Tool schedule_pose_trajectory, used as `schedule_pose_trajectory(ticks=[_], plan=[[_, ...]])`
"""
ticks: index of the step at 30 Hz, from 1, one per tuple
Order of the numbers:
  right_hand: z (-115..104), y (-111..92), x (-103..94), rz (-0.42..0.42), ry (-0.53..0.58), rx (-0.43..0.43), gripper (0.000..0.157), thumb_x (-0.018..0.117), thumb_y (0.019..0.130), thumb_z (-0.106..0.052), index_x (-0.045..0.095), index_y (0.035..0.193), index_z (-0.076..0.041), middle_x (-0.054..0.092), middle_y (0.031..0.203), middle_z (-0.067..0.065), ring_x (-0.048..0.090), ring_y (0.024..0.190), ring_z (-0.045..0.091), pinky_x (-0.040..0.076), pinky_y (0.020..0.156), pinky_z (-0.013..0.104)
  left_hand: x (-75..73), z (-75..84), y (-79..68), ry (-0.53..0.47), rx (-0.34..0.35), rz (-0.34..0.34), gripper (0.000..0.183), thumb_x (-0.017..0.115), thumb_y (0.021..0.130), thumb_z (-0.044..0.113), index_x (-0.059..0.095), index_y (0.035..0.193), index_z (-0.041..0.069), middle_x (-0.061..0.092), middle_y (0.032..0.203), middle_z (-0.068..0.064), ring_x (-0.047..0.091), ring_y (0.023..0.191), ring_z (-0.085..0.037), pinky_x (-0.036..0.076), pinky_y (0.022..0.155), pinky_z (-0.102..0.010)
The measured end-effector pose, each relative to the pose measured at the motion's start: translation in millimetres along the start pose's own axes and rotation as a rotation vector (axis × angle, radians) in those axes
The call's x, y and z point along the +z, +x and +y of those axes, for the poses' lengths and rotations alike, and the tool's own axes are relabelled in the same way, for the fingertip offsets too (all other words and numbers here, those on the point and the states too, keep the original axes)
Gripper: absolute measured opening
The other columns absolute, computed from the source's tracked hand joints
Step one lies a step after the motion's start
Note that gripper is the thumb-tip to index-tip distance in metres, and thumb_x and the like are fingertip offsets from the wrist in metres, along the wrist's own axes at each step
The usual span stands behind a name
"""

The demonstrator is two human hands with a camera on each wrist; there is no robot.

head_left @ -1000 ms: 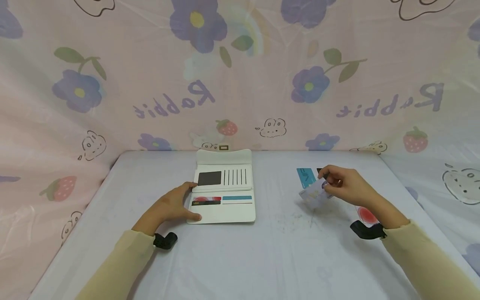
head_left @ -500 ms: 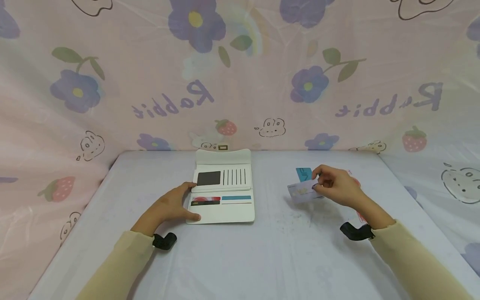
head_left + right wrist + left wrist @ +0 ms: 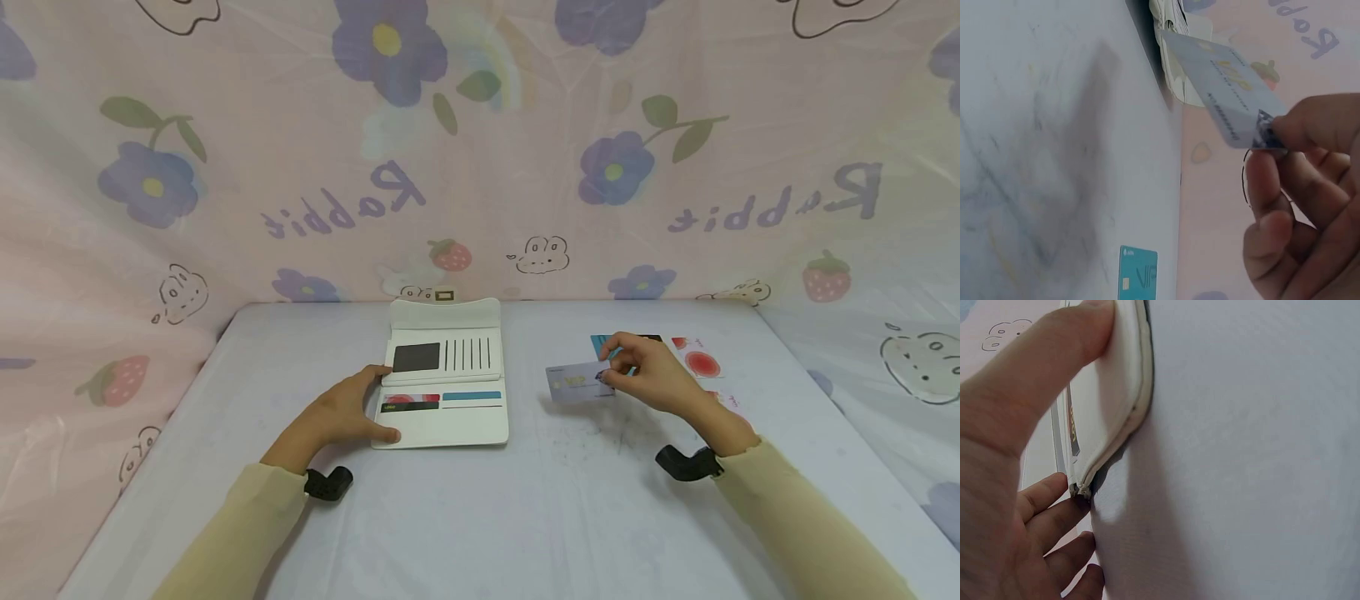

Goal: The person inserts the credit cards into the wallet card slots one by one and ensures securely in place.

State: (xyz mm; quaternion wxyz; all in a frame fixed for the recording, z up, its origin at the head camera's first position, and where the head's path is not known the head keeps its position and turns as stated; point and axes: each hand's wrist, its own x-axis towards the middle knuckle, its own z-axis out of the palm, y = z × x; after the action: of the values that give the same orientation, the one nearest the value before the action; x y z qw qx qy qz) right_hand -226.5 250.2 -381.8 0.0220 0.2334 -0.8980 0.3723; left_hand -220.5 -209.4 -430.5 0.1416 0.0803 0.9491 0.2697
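Note:
An unfolded white wallet (image 3: 457,428) lies on the table, with a red, a black and a blue card showing in its lower slots. My left hand (image 3: 339,410) rests at its left side, thumb pressing on the lower flap and fingertips touching the left edge, as the left wrist view also shows. To the right of the wallet, my right hand (image 3: 651,375) pinches a silvery-white VIP card (image 3: 573,382) by one end. In the right wrist view this card (image 3: 1222,84) is tilted above the table, apart from the wallet (image 3: 1175,75).
A blue VIP card (image 3: 1138,275) lies on the table, partly covered by my right hand in the head view, beside a black card (image 3: 651,337). Two white-and-red cards (image 3: 701,363) lie further right. A patterned cloth (image 3: 480,167) rises behind the table (image 3: 450,525).
My right hand has moved left toward the wallet with the VIP card, which has turned flatter to view. The cards on the right are more exposed. My left hand has stayed in place.

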Motion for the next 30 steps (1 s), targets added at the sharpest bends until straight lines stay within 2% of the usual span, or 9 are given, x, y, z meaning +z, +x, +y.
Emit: schedule_pose_trajectory(ticks=[12,18,24,30], plan=[[-5.3,7.3,10.4,-0.014,0.014,-0.007,0.019,0.069,0.085,-0.004,0.062,0.099,-0.014,0.069,0.073,-0.003,0.059,0.066,0.007,0.045,0.053,0.022,1.2,-0.4,0.6,0.012,0.002,0.003,0.116,0.086,0.055,0.061,0.030,0.148,0.019,0.036,0.152,-0.018,0.033,0.141,-0.040,0.031,0.110,-0.060],[-11.9,14.3,18.8,-0.029,0.026,0.032,0.017,0.069,0.086,-0.005,0.063,0.099,-0.014,0.068,0.075,0.002,0.055,0.063,0.009,0.042,0.051,0.022,0.9,0.4,0.4,0.013,0.004,0.001,0.115,0.086,0.056,0.060,0.030,0.148,0.018,0.036,0.152,-0.019,0.033,0.141,-0.040,0.031,0.110,-0.060],[-22.1,23.6,30.0,-0.026,0.099,0.049,0.016,0.067,0.086,-0.003,0.063,0.099,-0.011,0.069,0.083,0.007,0.060,0.066,0.013,0.052,0.057,0.025,0.0,2.1,-0.2,0.019,0.009,-0.001,0.113,0.086,0.057,0.059,0.031,0.147,0.018,0.037,0.152,-0.019,0.033,0.140,-0.040,0.031,0.110,-0.060],[-27.8,35.1,48.1,-0.027,0.142,0.042,0.021,0.066,0.087,-0.002,0.062,0.106,-0.011,0.065,0.087,0.009,0.065,0.068,0.014,0.058,0.063,0.035,0.3,2.4,-0.2,0.028,-0.002,-0.003,0.114,0.085,0.057,0.060,0.030,0.148,0.017,0.036,0.152,-0.020,0.033,0.140,-0.041,0.031,0.110,-0.061]])
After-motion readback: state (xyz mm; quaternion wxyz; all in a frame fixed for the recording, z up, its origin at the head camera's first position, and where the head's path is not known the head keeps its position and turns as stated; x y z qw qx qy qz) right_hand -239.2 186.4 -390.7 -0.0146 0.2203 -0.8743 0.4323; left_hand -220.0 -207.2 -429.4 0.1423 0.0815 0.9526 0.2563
